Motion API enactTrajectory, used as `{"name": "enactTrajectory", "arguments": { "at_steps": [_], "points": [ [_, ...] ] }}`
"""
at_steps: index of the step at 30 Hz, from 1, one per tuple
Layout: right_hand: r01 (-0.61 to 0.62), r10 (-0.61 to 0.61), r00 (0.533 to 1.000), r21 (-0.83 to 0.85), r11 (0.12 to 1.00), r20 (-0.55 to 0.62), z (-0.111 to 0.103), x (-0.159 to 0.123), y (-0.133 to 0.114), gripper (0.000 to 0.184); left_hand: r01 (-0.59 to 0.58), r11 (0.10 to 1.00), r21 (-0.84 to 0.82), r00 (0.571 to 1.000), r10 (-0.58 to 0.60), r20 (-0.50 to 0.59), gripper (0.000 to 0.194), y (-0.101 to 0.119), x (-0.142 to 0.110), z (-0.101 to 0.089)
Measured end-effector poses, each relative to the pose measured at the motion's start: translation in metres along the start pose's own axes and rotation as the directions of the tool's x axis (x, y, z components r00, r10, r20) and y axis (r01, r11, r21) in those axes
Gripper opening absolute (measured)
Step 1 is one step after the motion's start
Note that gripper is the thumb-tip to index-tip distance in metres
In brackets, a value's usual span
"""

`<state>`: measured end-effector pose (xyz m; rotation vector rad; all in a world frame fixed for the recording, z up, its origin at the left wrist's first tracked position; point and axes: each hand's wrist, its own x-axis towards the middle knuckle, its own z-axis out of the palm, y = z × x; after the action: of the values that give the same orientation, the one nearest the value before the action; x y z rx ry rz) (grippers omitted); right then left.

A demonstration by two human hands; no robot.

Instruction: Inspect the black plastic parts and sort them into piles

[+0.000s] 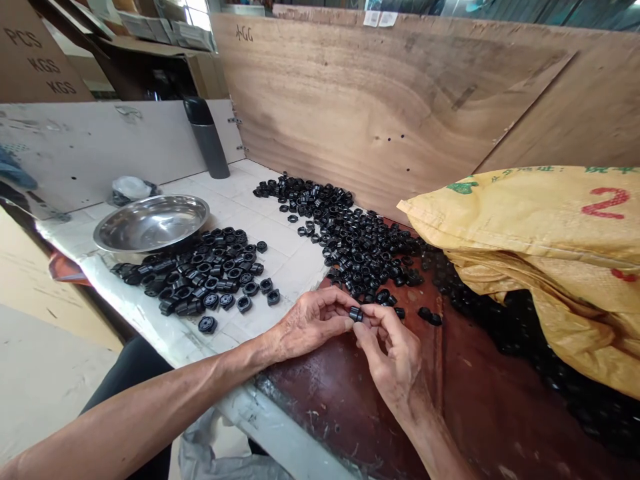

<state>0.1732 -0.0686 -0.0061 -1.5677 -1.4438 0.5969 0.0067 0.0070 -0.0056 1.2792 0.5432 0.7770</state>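
The left hand [313, 325] and the right hand [396, 352] hold one small black part [355, 314] together in a fingertip pinch, above the desk [315, 400] and near the heap of black rings [361, 250]. The present step seems to be fine handling of this single part; the next move probably calls for light, steady pressure.

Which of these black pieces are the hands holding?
The one black piece pinched between the left hand and right hand; the other pieces in view lie heaped or scattered.
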Motion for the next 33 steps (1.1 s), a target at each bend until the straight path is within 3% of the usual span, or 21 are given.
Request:
{"name": "enactTrajectory", "arguments": {
  "at_steps": [4,8,11,14,18,23,26,29,31,33],
  "points": [
    [-0.003,0.002,1.0,-0.105,0.994,-0.01,-0.001,0.001,0.0,0.041,-0.005,1.0,0.029,1.0,0.005,0.008,0.033,0.0,0.0,-0.001],
    [0.02,-0.017,0.999,-0.047,0.999,0.048,-0.003,0.001,0.001,0.03,-0.002,0.998,0.057,1.0,0.002,0.004,0.033,-0.002,0.0,-0.001],
    [-0.014,0.014,1.0,-0.053,0.999,0.007,-0.003,0.0,0.002,0.03,0.012,1.0,0.029,1.0,-0.012,0.006,0.033,-0.002,0.0,-0.001],
    [0.05,-0.05,0.999,0.03,0.998,0.002,-0.001,0.0,0.002,0.027,0.051,0.998,-0.046,0.999,-0.051,0.004,0.033,0.0,0.0,-0.002],
    [-0.054,0.054,0.999,0.077,0.996,0.01,-0.001,-0.001,0.002,0.026,0.079,0.994,-0.07,0.997,-0.08,-0.001,0.036,0.0,0.0,-0.002],
    [0.005,-0.005,1.0,0.1,0.995,0.004,0.0,-0.001,0.002,0.024,0.053,0.999,-0.011,0.999,-0.053,-0.005,0.033,-0.002,-0.002,-0.001],
    [-0.187,0.181,0.982,0.265,0.946,0.046,0.005,0.0,0.001,0.028,-0.104,0.967,0.232,0.994,0.108,-0.002,0.024,-0.004,-0.003,-0.003],
    [-0.386,0.359,0.921,0.496,0.778,0.153,0.009,0.001,-0.002,0.032,-0.332,0.789,0.516,0.94,0.319,0.116,0.022,-0.004,-0.004,-0.006],
    [-0.49,0.423,0.869,0.572,0.659,0.257,0.01,0.001,-0.003,0.034,-0.418,0.677,0.606,0.907,0.35,0.234,0.027,-0.003,-0.005,-0.009],
    [-0.574,0.45,0.819,0.529,0.625,0.357,0.01,0.001,-0.002,0.035,-0.393,0.615,0.683,0.92,0.265,0.29,0.029,0.001,-0.009,-0.013]
  ]
}}
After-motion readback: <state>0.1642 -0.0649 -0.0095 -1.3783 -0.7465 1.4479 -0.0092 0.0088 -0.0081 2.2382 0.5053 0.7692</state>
